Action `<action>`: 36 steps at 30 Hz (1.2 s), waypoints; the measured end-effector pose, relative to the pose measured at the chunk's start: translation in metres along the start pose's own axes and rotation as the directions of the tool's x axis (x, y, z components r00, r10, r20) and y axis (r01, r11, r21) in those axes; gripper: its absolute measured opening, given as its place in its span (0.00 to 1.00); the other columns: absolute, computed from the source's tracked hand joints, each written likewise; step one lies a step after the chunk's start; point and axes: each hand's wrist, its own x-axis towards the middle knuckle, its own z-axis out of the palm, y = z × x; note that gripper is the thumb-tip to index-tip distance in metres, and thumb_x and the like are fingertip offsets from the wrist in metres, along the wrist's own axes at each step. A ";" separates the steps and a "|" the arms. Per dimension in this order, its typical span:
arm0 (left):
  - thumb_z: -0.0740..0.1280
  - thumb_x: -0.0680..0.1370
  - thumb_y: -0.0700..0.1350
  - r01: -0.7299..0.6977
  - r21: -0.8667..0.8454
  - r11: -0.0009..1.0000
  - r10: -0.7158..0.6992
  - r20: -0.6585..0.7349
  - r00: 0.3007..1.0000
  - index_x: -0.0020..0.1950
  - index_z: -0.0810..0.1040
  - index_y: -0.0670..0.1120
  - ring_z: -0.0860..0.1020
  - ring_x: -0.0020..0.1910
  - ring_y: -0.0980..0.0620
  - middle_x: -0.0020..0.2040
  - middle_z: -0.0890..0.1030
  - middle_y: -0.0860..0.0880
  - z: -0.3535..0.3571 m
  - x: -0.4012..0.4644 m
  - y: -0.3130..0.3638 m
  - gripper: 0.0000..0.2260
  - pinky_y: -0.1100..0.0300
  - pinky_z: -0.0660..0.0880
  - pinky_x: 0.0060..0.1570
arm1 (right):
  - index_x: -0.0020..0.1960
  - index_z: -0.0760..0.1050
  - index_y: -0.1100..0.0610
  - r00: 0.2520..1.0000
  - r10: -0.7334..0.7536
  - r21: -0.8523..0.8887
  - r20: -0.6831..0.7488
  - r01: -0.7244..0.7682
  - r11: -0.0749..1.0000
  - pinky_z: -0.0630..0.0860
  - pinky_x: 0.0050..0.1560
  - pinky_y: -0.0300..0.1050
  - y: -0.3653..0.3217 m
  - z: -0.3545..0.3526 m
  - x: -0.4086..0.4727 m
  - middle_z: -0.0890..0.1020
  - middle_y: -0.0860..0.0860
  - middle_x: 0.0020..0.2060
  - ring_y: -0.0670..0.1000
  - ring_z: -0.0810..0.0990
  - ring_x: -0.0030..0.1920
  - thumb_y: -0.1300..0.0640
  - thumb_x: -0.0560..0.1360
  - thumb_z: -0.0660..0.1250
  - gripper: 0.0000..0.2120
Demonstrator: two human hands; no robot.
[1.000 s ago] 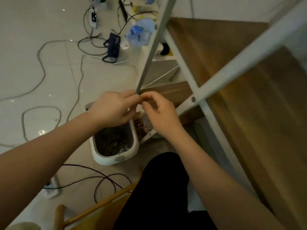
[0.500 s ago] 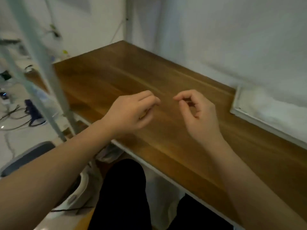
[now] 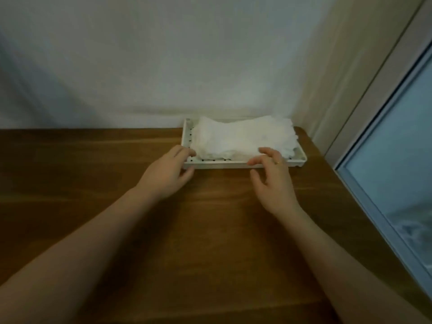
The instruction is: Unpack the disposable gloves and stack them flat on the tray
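The left hand [image 3: 167, 175] and the right hand [image 3: 274, 181] have relaxed, open fingers at the near rim of the white tray [image 3: 219, 163]. The stack of gloves [image 3: 243, 139] lies in it, just beyond the fingertips.

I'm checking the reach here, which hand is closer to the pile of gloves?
Right. The right hand has its fingertips at the pile of gloves near edge; the left hand is on the tray left corner, beside the pile.

Wood table [image 3: 210, 242], white wall [image 3: 163, 54] behind, window [image 3: 397, 171] at right.
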 end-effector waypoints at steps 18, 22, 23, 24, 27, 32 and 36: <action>0.57 0.78 0.31 0.405 -0.711 0.575 -0.466 0.123 0.876 0.73 0.63 0.47 0.70 0.52 0.55 0.64 0.72 0.49 0.031 0.065 0.001 0.25 0.62 0.70 0.43 | 0.73 0.62 0.56 0.712 0.694 0.510 -0.109 -0.559 0.653 0.73 0.56 0.47 0.079 -0.025 0.063 0.71 0.54 0.66 0.53 0.72 0.59 0.58 0.82 0.53 0.20; 0.58 0.77 0.31 0.381 -0.726 0.573 -0.406 0.153 0.901 0.73 0.64 0.49 0.70 0.46 0.61 0.65 0.72 0.50 0.040 0.072 0.014 0.26 0.69 0.67 0.35 | 0.71 0.65 0.58 0.680 0.709 0.511 -0.186 -0.549 0.661 0.70 0.39 0.41 0.093 -0.034 0.063 0.75 0.54 0.57 0.50 0.73 0.46 0.63 0.81 0.49 0.19; 0.58 0.77 0.31 0.373 -0.730 0.573 -0.394 0.154 0.906 0.73 0.64 0.49 0.70 0.45 0.62 0.65 0.72 0.50 0.043 0.077 0.018 0.26 0.68 0.67 0.34 | 0.70 0.66 0.60 0.681 0.702 0.502 -0.207 -0.542 0.674 0.68 0.38 0.41 0.095 -0.039 0.063 0.75 0.55 0.53 0.49 0.72 0.42 0.64 0.81 0.49 0.19; 0.58 0.77 0.31 0.367 -0.731 0.575 -0.385 0.154 0.910 0.73 0.64 0.49 0.70 0.45 0.62 0.65 0.72 0.50 0.045 0.080 0.021 0.26 0.68 0.67 0.34 | 0.69 0.67 0.61 0.687 0.692 0.487 -0.221 -0.537 0.688 0.67 0.37 0.40 0.098 -0.042 0.064 0.75 0.56 0.50 0.48 0.70 0.39 0.65 0.80 0.48 0.19; 0.59 0.78 0.32 0.363 -0.738 0.570 -0.370 0.164 0.914 0.73 0.63 0.50 0.71 0.54 0.57 0.67 0.71 0.49 0.048 0.087 0.025 0.26 0.66 0.69 0.42 | 0.69 0.67 0.60 0.709 0.669 0.467 -0.223 -0.524 0.712 0.64 0.32 0.38 0.104 -0.051 0.064 0.72 0.50 0.40 0.45 0.68 0.36 0.67 0.80 0.47 0.21; 0.60 0.78 0.34 0.347 -0.728 0.592 -0.327 0.177 0.928 0.74 0.62 0.51 0.70 0.63 0.53 0.69 0.70 0.50 0.048 0.087 0.022 0.26 0.58 0.69 0.56 | 0.71 0.66 0.57 0.739 0.637 0.439 -0.221 -0.507 0.741 0.69 0.37 0.39 0.111 -0.050 0.063 0.74 0.51 0.49 0.45 0.70 0.39 0.67 0.80 0.46 0.22; 0.60 0.78 0.34 0.320 -0.745 0.585 -0.271 0.192 0.943 0.74 0.62 0.51 0.68 0.59 0.58 0.69 0.70 0.51 0.046 0.084 0.020 0.25 0.61 0.67 0.54 | 0.69 0.68 0.57 0.750 0.619 0.450 -0.235 -0.481 0.753 0.68 0.35 0.39 0.114 -0.046 0.065 0.77 0.55 0.55 0.48 0.72 0.41 0.67 0.79 0.48 0.22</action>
